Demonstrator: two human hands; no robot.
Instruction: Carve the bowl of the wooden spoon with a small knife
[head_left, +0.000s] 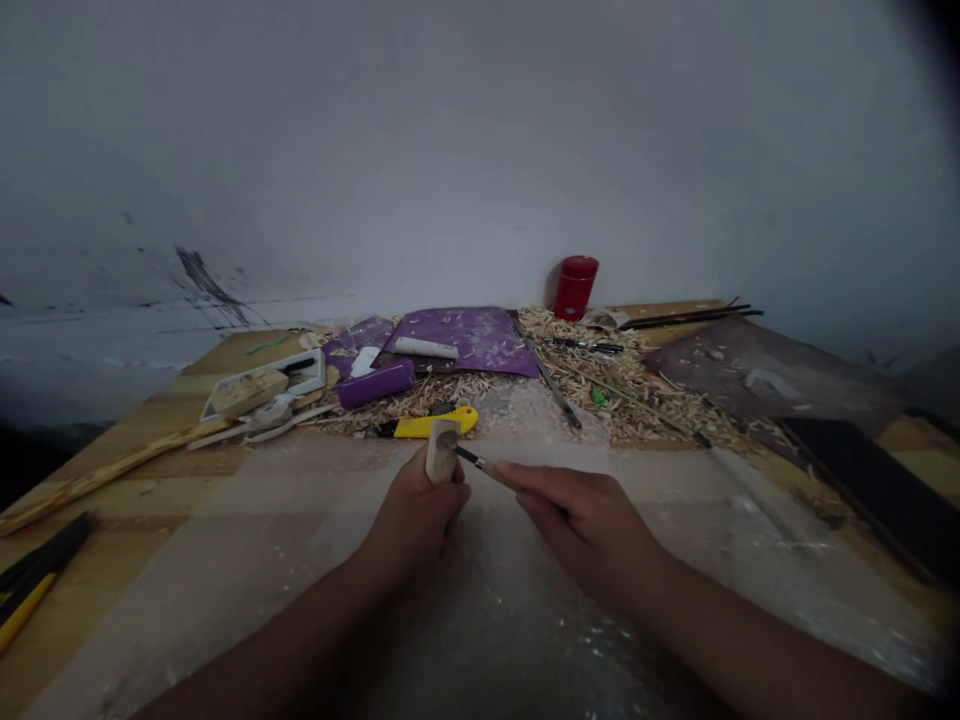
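Wrapping round the pale wooden piece [441,460], the left hand [424,510] holds it roughly upright over the plastic sheet [300,560], its top with a darker recess exposed. I judge the wood light and stiff, not slippery, though the rim could chip; I'd grip it low, fingers below the recess. The right hand [589,515] clasps the carving tool [499,474] by its handle, the dark blade pointing at the recess; from here I can't tell whether they touch. I expect the tool to be light and rigid, safest held behind the blade.
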